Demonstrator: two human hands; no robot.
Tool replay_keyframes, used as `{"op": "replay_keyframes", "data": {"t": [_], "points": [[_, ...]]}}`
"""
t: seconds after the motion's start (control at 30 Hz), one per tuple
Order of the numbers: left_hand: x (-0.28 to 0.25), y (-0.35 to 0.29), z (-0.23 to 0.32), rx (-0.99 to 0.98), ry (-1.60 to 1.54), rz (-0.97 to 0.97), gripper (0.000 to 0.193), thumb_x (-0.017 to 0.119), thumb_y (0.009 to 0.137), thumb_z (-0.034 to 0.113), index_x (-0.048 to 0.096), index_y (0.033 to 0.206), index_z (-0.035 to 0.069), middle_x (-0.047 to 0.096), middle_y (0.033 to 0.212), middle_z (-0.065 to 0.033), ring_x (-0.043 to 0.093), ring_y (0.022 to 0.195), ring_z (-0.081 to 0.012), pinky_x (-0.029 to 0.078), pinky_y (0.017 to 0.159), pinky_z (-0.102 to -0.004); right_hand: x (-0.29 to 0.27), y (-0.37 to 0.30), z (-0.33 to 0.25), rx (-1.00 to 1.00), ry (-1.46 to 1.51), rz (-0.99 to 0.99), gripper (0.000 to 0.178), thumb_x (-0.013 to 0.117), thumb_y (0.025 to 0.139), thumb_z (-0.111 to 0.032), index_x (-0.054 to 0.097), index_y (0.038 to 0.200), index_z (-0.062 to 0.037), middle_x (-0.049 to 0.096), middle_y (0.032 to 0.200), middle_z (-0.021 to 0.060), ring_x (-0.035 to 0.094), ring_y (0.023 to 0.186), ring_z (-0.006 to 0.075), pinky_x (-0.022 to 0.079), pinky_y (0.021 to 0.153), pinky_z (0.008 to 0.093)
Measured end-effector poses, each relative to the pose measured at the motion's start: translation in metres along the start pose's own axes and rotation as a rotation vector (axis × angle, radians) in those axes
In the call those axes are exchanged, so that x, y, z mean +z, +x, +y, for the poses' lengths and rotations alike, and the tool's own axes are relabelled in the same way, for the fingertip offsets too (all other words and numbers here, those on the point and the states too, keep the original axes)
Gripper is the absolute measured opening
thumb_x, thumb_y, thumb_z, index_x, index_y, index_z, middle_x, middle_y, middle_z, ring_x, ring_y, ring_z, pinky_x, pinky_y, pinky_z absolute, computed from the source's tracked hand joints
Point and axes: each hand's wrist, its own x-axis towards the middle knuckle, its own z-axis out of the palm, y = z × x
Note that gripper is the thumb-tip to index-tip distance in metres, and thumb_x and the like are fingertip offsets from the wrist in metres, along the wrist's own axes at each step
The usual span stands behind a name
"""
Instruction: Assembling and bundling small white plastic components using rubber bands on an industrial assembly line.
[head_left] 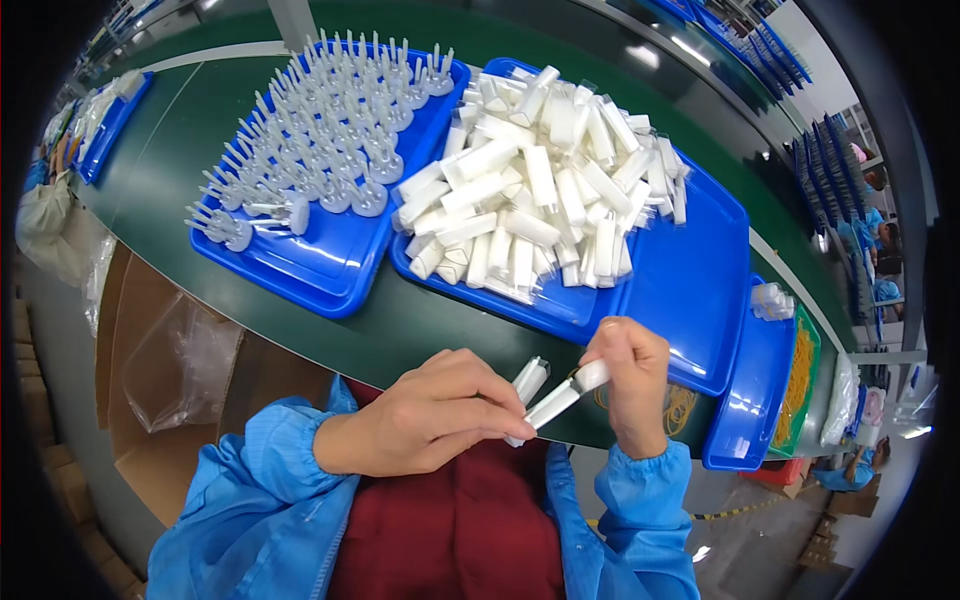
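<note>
Beyond the hands, two blue trays [345, 275] of white parts; left hand [425, 415] and right hand [630, 380] pinch a white tube [560, 397], slanting up-right.

**Stuff that can't really be made out here**

Can't see the near end of the white piece [556, 403], tucked behind the left hand [420, 420] fingers. Far end swallowed by the right hand [632, 385] too. Lower layers of the white packet pile [540, 190] buried under the top ones. Yellow bits in the green tray [800, 370] too small to identify. Far-left blue tray [112, 125] squashed by the rim, contents unclear.
</note>
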Motion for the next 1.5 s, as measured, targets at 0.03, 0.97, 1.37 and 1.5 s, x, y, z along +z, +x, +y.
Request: {"op": "replay_keyframes", "data": {"t": [0.03,0.97,1.37,1.5], "points": [[0.001,0.001,0.001,-0.003,-0.009,-0.022,0.03,0.076,0.079,-0.004,0.077,0.105,0.012,0.07,0.107,-0.0024,0.064,0.091,-0.02,0.047,0.081,-0.0331,0.001,-0.002,0.002,0.018,0.007,-0.03,0.029,0.068,0.097,-0.016,0.067,0.073,-0.0001,0.065,0.07,0.0002,0.052,0.066,0.0051,0.038,0.059,0.0253],[0.02,-0.003,-0.014,0.038,0.327,0.326,0.029,0.082,0.076,0.003,0.071,0.102,0.008,0.067,0.102,-0.0053,0.068,0.082,-0.0211,0.054,0.067,-0.0332,0.006,0.062,-0.003,-0.498,-0.93,0.303,0.037,0.072,0.086,-0.006,0.063,0.121,-0.0008,0.066,0.088,0.0089,0.061,0.079,0.0226,0.046,0.076,0.035],[0.016,0.005,0.007,0.128,0.451,0.068,0.025,0.075,0.078,0.007,0.077,0.102,0.012,0.073,0.115,-0.005,0.068,0.08,-0.0156,0.044,0.068,-0.0287,0.02,-0.004,-0.022,0.023,0.165,0.1,0.049,0.052,0.102,-0.02,0.045,0.146,0.0007,0.067,0.099,0.013,0.064,0.095,0.0158,0.05,0.086,0.0293],[0.015,0.005,0.008,0.156,0.475,0.008,0.023,0.075,0.08,0.007,0.077,0.103,0.011,0.072,0.119,-0.0075,0.067,0.078,-0.0161,0.044,0.067,-0.0292,0.018,-0.008,-0.018,0.058,0.188,0.079,0.046,0.055,0.101,-0.018,0.049,0.143,0.0015,0.064,0.11,0.0141,0.065,0.094,0.0152,0.05,0.086,0.0295]]}}
